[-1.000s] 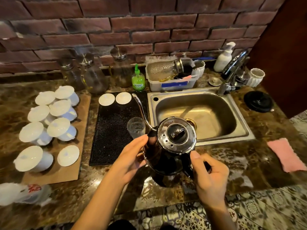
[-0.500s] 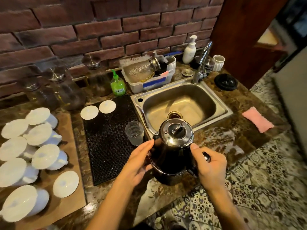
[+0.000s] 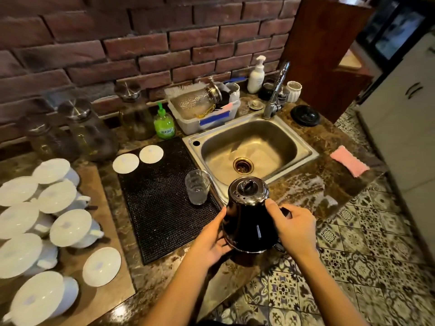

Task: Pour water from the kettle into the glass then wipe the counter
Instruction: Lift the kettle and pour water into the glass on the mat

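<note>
A black gooseneck kettle [image 3: 248, 217] with a chrome lid is tilted toward the left, its thin spout arching over the rim of a small clear glass [image 3: 196, 189]. The glass stands upright on the right edge of a black rubber mat [image 3: 162, 203]. My left hand [image 3: 214, 238] cups the kettle's lower left side. My right hand [image 3: 293, 228] grips the kettle's handle on the right. A pink cloth [image 3: 349, 164] lies on the marble counter [image 3: 301, 191] right of the sink. Whether water is flowing cannot be told.
A steel sink [image 3: 249, 149] with a tap sits behind the kettle. White lidded cups [image 3: 58, 196] crowd a brown board at left. Green soap bottle [image 3: 164, 125], dish tub [image 3: 204, 109], glass jars and a black lid [image 3: 305, 115] line the brick wall. The counter edge drops to tiled floor.
The kettle has tipped further left, bringing its spout over the glass. Both hands stayed on it. My view has swung right and back, showing more floor.
</note>
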The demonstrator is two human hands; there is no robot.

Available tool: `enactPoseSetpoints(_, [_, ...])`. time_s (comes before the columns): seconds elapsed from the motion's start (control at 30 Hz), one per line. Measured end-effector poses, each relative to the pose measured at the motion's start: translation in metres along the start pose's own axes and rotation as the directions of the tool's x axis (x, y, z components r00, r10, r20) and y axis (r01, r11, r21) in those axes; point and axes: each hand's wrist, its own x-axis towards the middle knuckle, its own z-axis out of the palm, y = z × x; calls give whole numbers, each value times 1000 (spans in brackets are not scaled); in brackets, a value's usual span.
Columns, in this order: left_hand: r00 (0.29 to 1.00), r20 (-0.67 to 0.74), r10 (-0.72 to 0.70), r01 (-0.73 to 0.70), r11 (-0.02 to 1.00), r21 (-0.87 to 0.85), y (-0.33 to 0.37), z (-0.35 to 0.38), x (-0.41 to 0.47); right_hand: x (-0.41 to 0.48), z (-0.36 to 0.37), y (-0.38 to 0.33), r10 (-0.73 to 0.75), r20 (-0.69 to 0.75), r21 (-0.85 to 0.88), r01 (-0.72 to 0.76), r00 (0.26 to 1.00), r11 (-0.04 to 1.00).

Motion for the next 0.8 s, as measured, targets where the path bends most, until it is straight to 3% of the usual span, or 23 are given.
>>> enactPoseSetpoints(0.43, [996,62,-71,77,993,-95,-9,-1,9,19,-2,-14,76,106,-136,-61,991,989])
enactPoseSetpoints(0.8, [981,153,-122,154,964,-215,-10,14,9,47,-10,-29,-26,211,-271,84,977,959])
